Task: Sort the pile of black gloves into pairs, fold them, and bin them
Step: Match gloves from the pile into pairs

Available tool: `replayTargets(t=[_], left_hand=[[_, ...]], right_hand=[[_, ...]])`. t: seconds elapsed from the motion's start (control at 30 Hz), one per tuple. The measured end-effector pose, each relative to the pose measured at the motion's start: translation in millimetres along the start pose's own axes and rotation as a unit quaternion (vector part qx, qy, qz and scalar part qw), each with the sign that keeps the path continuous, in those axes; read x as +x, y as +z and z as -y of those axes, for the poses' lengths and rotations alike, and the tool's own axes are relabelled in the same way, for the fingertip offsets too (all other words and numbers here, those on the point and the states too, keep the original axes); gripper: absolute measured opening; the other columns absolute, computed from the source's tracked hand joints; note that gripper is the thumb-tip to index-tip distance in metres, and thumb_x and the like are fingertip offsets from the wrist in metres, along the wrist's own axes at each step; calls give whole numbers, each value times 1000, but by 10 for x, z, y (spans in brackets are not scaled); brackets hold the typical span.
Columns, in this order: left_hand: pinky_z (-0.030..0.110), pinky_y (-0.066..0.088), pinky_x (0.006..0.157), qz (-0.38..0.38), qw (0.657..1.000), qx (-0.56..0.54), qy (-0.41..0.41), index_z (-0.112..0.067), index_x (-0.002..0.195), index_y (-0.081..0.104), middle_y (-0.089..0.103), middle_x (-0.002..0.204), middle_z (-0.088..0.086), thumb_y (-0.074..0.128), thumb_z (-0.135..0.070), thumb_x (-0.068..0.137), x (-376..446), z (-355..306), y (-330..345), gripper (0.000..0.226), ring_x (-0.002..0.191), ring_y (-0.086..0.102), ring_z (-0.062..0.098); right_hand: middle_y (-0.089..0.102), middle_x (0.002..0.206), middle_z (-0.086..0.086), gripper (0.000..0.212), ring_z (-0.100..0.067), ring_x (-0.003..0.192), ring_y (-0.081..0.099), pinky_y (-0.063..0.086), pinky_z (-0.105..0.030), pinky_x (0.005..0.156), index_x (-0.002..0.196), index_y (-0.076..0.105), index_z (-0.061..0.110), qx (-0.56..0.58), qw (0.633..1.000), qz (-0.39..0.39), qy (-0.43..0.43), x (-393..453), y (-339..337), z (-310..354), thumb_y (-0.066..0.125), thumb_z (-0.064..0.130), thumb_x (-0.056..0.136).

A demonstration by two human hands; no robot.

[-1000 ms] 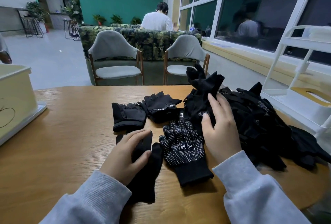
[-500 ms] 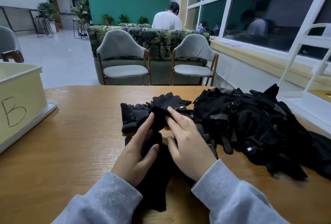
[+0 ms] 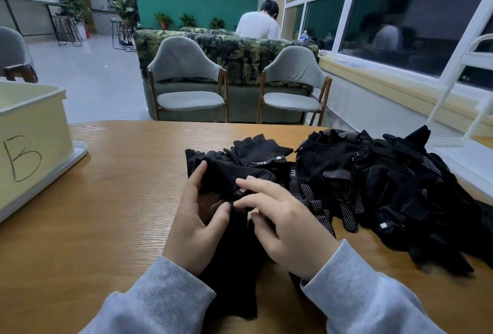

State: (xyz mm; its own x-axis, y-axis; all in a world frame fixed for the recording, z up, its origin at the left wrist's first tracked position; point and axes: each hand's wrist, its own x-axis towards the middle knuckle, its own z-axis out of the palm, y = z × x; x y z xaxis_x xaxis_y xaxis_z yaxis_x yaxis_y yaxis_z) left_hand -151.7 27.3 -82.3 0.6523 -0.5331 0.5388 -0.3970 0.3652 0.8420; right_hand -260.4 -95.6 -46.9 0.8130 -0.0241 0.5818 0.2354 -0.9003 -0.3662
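Where the two hands meet at the near edge of the wooden bench (image 3: 112, 213), a plain black glove (image 3: 229, 261) lies under them, its cuff end running toward the near edge and its finger end folded up between the palms. The left hand (image 3: 196, 223) has its forefinger stretched along the fold and its thumb pressed against the cloth, pinching it. The right hand (image 3: 286, 223) rests on the same glove with fingers mostly straight; whether its curled lower fingers grip any cloth is hidden. Both wrists wear grey sleeves (image 3: 160, 299), cut off by the lower frame.

Just beyond the hands lie two fingerless gloves (image 3: 260, 150), overlapping, partly hidden by the lifted fold. A dotted glove (image 3: 309, 197) lies beside the right hand, half covered by it. Toward the right edge sits one big pile of black gloves (image 3: 400, 189), too tangled to count, running out of frame.

At the left edge stands one cream bin (image 3: 34, 130) marked "B", on a white tray (image 3: 77, 152), both cut off. A white rack (image 3: 464, 72) stands at the far right corner, only partly visible.
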Motion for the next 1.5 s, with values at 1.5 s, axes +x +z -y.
replayTargets(t=[1.5], left_hand=[[21, 50, 81, -48, 976, 180, -116, -35, 128, 32, 34, 125, -5, 65, -15, 85, 916, 798, -641, 58, 101, 58, 15]], right_hand=[[32, 149, 3, 41, -9, 133, 32, 20, -11, 97, 138, 43, 9, 65, 939, 98, 323, 1142, 558, -577, 39, 20, 99]])
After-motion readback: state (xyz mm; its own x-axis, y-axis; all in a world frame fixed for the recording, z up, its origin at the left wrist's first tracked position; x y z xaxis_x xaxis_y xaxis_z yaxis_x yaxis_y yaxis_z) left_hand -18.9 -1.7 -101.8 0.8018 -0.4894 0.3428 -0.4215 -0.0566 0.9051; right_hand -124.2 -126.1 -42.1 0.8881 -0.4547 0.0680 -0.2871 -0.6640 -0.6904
